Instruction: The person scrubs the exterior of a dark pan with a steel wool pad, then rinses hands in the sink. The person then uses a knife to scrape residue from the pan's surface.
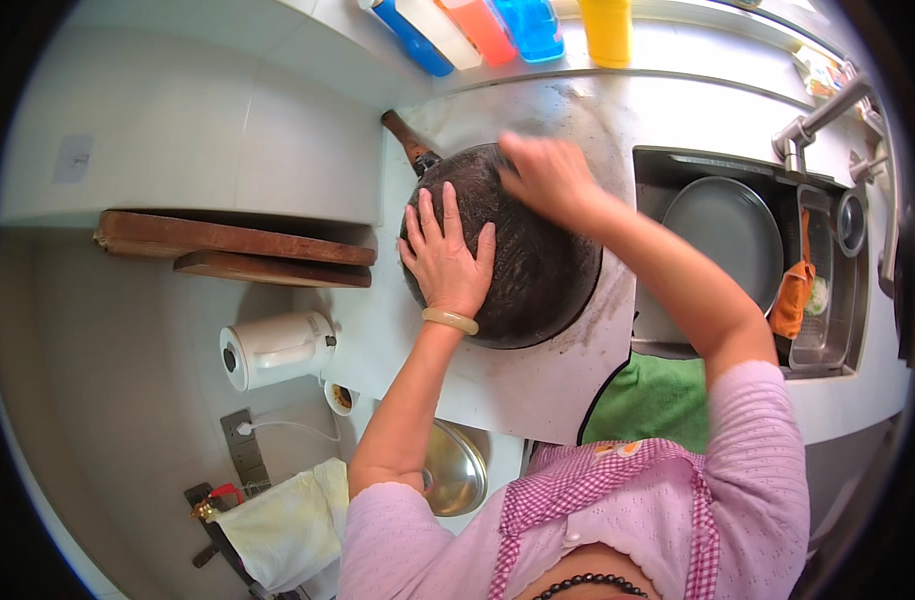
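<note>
A blackened pan (532, 277) lies with its scorched, scratched underside up on the white countertop, and its brown handle (405, 139) points to the far left. Flat on the pan's left side, my left hand (451, 262) presses with fingers spread; a pale bangle (451, 321) circles that wrist. My right hand (551, 180) is curled at the pan's far edge and blurred by motion. Under its fingers shows a small dark object (507, 166), too blurred to name. Dark smudges mark the counter around the pan.
Right of the counter is a sink with a grey pan (724, 232), an orange cloth (793, 300) and a faucet (821, 124). Several bottles, including a yellow one (606, 34), line the back. At left are cutting boards (236, 238) and a white electric kettle (277, 349). A green cloth (652, 401) hangs in front.
</note>
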Motion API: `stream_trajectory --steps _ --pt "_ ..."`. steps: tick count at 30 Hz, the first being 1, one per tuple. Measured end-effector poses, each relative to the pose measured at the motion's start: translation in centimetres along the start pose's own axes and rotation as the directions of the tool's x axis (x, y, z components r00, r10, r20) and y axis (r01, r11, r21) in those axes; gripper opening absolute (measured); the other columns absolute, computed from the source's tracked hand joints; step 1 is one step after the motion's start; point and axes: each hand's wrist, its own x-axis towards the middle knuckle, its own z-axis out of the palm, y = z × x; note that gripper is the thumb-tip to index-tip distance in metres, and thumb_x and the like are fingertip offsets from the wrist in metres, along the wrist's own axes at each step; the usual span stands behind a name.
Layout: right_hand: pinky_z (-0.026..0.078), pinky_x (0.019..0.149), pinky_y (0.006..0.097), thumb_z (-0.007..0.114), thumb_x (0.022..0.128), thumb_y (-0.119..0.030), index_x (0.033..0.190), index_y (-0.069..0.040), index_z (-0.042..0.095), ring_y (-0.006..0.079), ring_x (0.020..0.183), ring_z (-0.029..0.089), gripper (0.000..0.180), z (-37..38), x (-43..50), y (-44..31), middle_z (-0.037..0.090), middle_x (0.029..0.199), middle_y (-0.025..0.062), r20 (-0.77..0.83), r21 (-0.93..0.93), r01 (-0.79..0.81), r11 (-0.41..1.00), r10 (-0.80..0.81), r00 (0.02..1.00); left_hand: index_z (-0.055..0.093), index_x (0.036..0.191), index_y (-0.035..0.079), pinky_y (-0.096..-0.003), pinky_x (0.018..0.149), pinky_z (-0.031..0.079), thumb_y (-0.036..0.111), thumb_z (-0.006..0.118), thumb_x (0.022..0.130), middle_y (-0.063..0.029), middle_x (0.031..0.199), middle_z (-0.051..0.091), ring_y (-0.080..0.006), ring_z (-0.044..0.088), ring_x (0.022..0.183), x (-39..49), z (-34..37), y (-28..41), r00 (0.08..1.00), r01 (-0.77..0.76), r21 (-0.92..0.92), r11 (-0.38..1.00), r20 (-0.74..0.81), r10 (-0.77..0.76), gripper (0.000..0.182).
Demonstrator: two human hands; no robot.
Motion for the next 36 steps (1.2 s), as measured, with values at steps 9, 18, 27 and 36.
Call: stream_trajectory --steps 9,18,27,36 --pt "0.054 0.063 0.0477 0.077 0.072 -0.021 0.087 -0.011 0.055 0.0342 0.072 0.068 0.028 -2.9 -5.2 -1.3 0.063 0.077 0.0116 0.092 0.105 0.198 0.975 -0.208 0.974 0.032 0.158 0.017 -0.0654 0.113 0.023 0.054 0.053 0.095 -0.0183 0.161 0.029 -0.0440 0.027 0.146 -0.2 -0.2 -0.6 1.000 -0.009 -0.013 1.000 0.001 0.009 0.076" --pt "0.053 0.069 0.0533 0.070 0.084 -0.027 0.098 -0.008 0.057 0.0440 0.080 0.066 0.027 1.0 0.7 4.2 0.068 0.080 0.0187 0.007 0.116 -0.226 0.967 0.226 0.974 0.031 0.158 0.016 -0.0644 0.114 0.023 0.052 0.054 0.094 -0.0187 0.160 0.030 -0.0442 0.028 0.146 0.9 0.7 0.4 0.999 -0.046 -0.030 0.998 0.007 0.046 0.077" --pt "0.050 0.070 0.0543 0.069 0.086 -0.024 0.105 -0.006 0.053 0.0465 0.085 0.063 0.030 -1.9 -7.2 5.0 0.065 0.087 0.0230 -0.026 0.233 -0.309 0.922 0.324 0.946 0.030 0.159 0.017 -0.0634 0.115 0.022 0.051 0.053 0.095 -0.0184 0.161 0.029 -0.0447 0.026 0.146 1.3 0.5 0.9 0.997 -0.075 -0.047 0.996 0.002 0.076 0.076" --pt "0.048 0.071 0.0575 0.065 0.088 -0.019 0.110 -0.009 0.050 0.0477 0.083 0.063 0.028 -4.4 -8.5 5.1 0.065 0.083 0.0239 0.153 0.203 -0.229 0.952 0.200 0.968 0.029 0.159 0.016 -0.0636 0.115 0.022 0.052 0.051 0.096 -0.0177 0.161 0.028 -0.0439 0.025 0.147 0.8 0.8 -0.1 0.998 -0.068 -0.045 0.997 0.011 0.068 0.076"
